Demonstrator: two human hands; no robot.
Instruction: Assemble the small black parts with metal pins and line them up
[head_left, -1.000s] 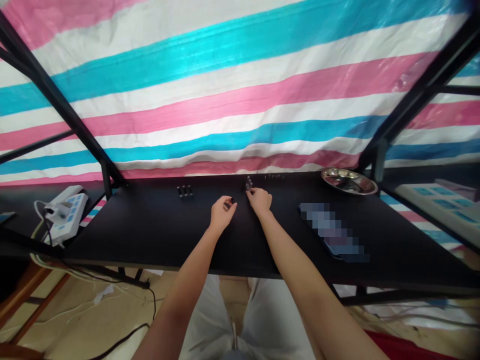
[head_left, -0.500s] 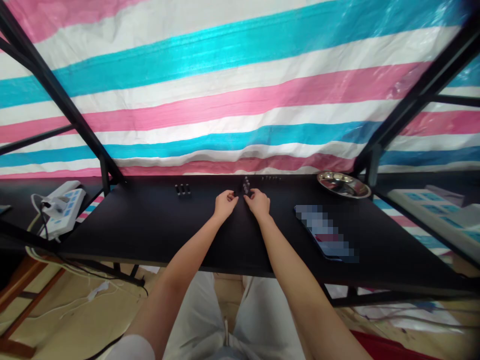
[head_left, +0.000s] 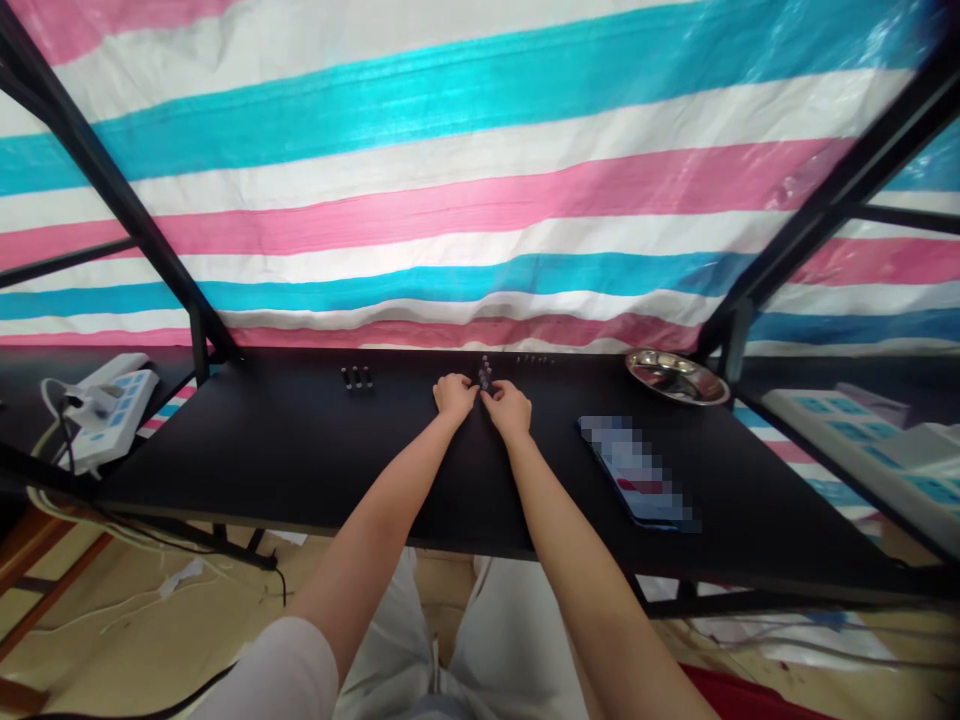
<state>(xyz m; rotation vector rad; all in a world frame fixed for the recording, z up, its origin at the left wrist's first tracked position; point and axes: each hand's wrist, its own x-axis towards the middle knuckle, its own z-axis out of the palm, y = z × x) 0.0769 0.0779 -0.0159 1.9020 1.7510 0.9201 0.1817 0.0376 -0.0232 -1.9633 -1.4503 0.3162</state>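
Note:
A small upright cluster of dark and silvery pieces [head_left: 485,372] stands on the black table between my hands; its parts are too small to name. My left hand [head_left: 454,398] is closed at its left side, fingertips bent inward, and what they pinch is hidden. From the right, my right hand [head_left: 508,410] is closed too, its thumb and forefinger at the cluster's near base. I cannot make out what it grips. Off to the left lie three short dark cylinders [head_left: 357,378] with light ends. Behind my right hand runs a row of tiny pieces [head_left: 535,359].
A shiny round metal dish [head_left: 716,391] sits at the back right. Nearer lies a blurred-out flat blue item [head_left: 637,475]. Black frame posts [head_left: 150,240] rise at both sides, before a striped sheet [head_left: 450,220]. A white power strip [head_left: 124,415] is at far left.
My left hand has moved in closer to the cluster, and the small dark piece seen at its fingertips is now hidden. My right hand stays beside the cluster. The view has shifted slightly.

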